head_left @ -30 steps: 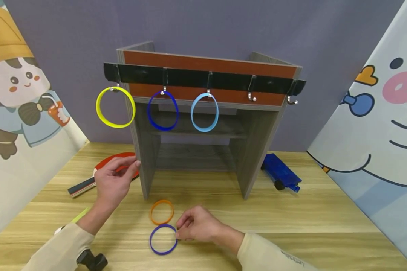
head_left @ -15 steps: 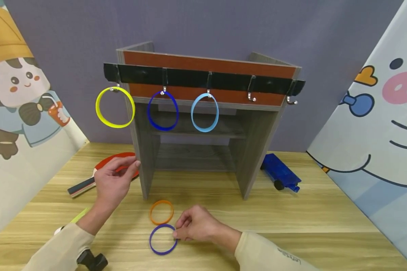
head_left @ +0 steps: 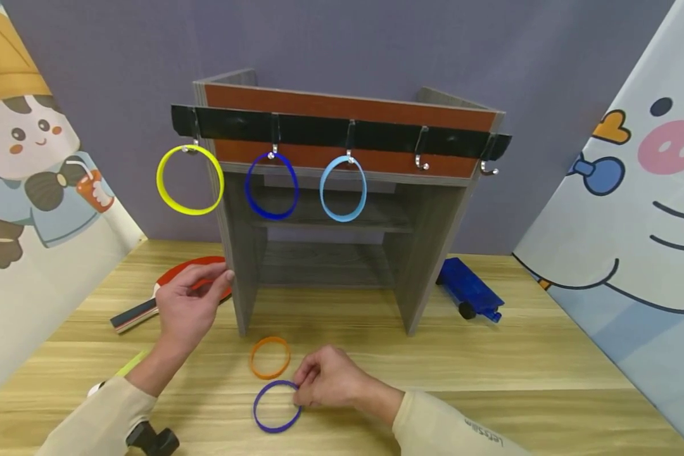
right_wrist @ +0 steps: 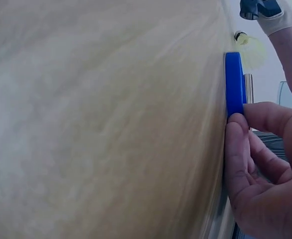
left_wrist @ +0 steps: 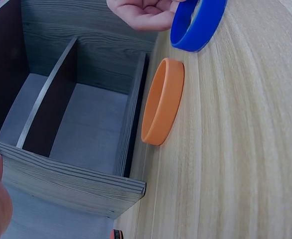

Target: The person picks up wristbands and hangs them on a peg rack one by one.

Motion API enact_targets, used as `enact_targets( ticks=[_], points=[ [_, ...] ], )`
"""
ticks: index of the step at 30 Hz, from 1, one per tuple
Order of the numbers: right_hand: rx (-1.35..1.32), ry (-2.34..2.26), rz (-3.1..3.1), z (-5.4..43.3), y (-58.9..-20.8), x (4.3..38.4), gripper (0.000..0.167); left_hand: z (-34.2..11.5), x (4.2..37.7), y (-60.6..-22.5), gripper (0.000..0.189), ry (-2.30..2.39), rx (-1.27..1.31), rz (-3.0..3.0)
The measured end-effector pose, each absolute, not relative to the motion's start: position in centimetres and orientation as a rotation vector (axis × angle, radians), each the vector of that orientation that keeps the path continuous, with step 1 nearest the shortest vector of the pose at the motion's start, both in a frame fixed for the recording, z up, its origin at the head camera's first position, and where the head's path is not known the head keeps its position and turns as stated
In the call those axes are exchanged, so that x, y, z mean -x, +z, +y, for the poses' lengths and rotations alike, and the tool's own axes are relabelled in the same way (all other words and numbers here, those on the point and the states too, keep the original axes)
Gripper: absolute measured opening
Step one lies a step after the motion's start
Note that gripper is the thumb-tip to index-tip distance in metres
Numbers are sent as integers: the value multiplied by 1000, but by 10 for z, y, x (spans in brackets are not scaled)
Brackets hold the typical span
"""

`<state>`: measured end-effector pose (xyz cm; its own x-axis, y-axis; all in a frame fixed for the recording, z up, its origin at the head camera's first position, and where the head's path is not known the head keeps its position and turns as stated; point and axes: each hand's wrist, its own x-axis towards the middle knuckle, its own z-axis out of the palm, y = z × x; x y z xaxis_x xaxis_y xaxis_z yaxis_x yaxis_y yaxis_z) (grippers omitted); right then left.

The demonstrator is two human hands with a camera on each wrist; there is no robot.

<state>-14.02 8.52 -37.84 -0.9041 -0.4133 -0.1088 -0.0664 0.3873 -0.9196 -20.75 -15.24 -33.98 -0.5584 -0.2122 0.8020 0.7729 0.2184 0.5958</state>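
A purple-blue silicone wristband (head_left: 256,415) lies close over the table, its right side pinched between the thumb and fingertips of my right hand (head_left: 332,380). The right wrist view shows the thumb and index finger on the end of this wristband (right_wrist: 233,82). Just beyond it an orange wristband (head_left: 252,367) lies on the wood. My left hand (head_left: 190,307) holds the front edge of the left side panel of a grey wooden shelf (head_left: 240,297) with thumb and fingers. Yellow (head_left: 161,194), dark blue (head_left: 295,196) and light blue wristbands (head_left: 364,196) hang from hooks on the black rail (head_left: 313,128).
Two metal hooks on the right of the rail, a middle hook (head_left: 422,164) and an end hook (head_left: 489,171), bear nothing. A table tennis bat (head_left: 137,315) lies behind my left hand. A blue toy vehicle (head_left: 470,288) stands right of the shelf. Printed panels flank both sides.
The purple-blue wristband has shifted slightly toward me and right, apart from the orange one, as my right fingers closed on it. My left hand keeps its place on the shelf.
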Motion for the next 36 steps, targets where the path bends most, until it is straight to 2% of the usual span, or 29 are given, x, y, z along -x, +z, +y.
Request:
enact_targets(
  ticks=[24,36],
  points=[
    [412,-1685,2018,116,-381,135,4,-142,190,-319,18,-1486,554,-1644],
    [374,-1788,1999,149,-345,136,10,-143,190,-320,17,-1506,544,-1655]
  ],
)
